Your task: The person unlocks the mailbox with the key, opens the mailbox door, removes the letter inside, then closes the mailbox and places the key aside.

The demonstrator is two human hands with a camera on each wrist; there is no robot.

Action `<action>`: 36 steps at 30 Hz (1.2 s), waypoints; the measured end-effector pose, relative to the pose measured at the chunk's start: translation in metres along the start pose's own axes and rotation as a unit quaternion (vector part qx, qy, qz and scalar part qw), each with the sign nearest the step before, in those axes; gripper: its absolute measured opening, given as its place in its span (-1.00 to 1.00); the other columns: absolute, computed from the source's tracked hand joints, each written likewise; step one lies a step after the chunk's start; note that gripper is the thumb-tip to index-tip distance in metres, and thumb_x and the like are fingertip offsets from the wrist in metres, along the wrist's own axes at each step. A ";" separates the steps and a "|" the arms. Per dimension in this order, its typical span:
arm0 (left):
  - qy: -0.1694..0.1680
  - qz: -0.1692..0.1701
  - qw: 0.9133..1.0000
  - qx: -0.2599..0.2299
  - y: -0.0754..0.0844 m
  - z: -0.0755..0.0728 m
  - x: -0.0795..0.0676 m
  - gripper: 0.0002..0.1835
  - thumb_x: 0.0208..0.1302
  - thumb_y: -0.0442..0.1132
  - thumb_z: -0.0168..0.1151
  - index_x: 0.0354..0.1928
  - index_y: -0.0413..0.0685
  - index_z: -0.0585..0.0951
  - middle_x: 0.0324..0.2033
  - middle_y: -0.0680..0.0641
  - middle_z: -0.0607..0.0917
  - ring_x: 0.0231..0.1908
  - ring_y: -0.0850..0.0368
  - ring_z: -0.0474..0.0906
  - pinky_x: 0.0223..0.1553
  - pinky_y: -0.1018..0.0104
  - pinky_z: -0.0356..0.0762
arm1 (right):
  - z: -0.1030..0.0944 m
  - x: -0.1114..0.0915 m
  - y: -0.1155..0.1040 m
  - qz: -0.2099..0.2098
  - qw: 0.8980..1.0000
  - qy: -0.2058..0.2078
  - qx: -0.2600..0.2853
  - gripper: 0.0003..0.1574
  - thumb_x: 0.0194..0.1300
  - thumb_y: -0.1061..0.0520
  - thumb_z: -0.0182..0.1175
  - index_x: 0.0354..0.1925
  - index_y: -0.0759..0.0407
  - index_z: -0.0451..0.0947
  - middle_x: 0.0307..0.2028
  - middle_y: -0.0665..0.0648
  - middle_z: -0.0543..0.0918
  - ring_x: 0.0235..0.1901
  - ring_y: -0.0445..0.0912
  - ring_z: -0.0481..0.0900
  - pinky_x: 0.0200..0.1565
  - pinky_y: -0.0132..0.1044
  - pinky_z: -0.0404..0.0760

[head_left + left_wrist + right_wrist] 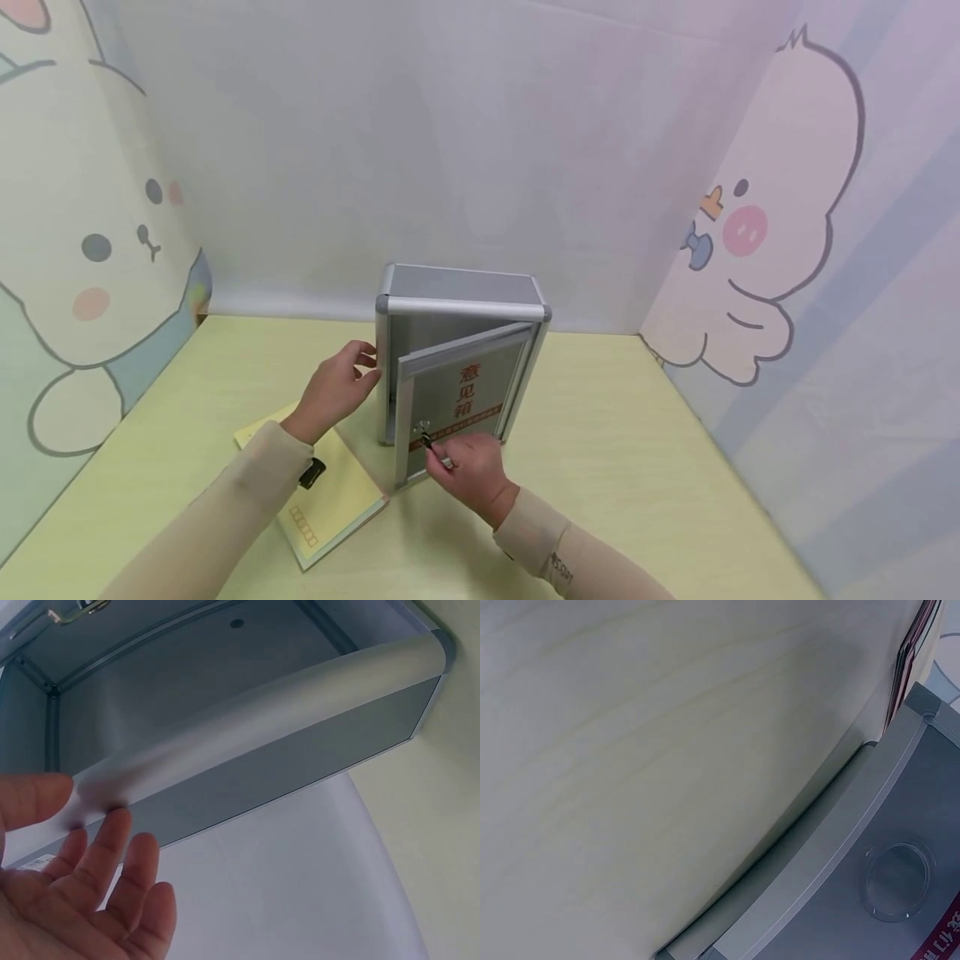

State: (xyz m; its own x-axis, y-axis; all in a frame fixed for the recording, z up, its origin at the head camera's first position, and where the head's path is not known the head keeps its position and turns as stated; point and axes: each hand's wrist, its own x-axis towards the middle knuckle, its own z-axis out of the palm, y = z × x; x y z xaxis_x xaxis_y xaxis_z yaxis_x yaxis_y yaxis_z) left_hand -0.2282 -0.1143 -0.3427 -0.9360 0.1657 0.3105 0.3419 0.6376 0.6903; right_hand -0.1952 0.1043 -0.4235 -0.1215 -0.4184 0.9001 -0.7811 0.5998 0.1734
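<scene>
A grey metal suggestion box (465,287) with silver edges stands upright, its front door (442,383) swung partly out and bearing red characters. My right hand (476,475) is at the door's lower left, pinching a small black-headed key (426,438) at the lock. In the right wrist view the door (840,900) shows a round clear disc, and that hand is out of frame. My left hand (337,387) is beside the box's left edge. Its relaxed thumb and fingertips are right at the silver rim (300,690) in the left wrist view. The box's interior (202,682) is partly visible there.
Yellow envelopes (337,492) lie stacked on the pale wooden table (600,467), left of the box and below my left forearm. A black object (312,473) is at my left cuff. Light curtains (480,150) with cartoon animals surround the table.
</scene>
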 end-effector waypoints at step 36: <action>-0.004 -0.009 1.000 0.001 0.000 0.000 0.002 -0.70 0.25 -0.42 0.02 0.02 -0.37 0.45 -0.13 -0.33 0.65 -0.35 -0.08 0.60 -0.36 0.14 0.47 | 0.007 0.004 -0.002 0.021 1.000 0.007 0.017 -0.47 0.37 0.06 -0.10 -0.70 0.04 0.55 -0.81 -0.17 0.44 -0.78 -0.37 0.30 -0.64 -0.64 0.23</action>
State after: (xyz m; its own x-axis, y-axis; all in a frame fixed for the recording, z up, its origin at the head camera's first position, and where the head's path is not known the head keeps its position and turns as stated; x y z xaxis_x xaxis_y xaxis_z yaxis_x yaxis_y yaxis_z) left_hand -0.2304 -0.1136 -0.3420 -0.9426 0.1601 0.2931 0.3250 0.6419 0.6946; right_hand -0.1984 0.0965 -0.4234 -0.1465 -0.3832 0.9120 -0.7956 0.5935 0.1215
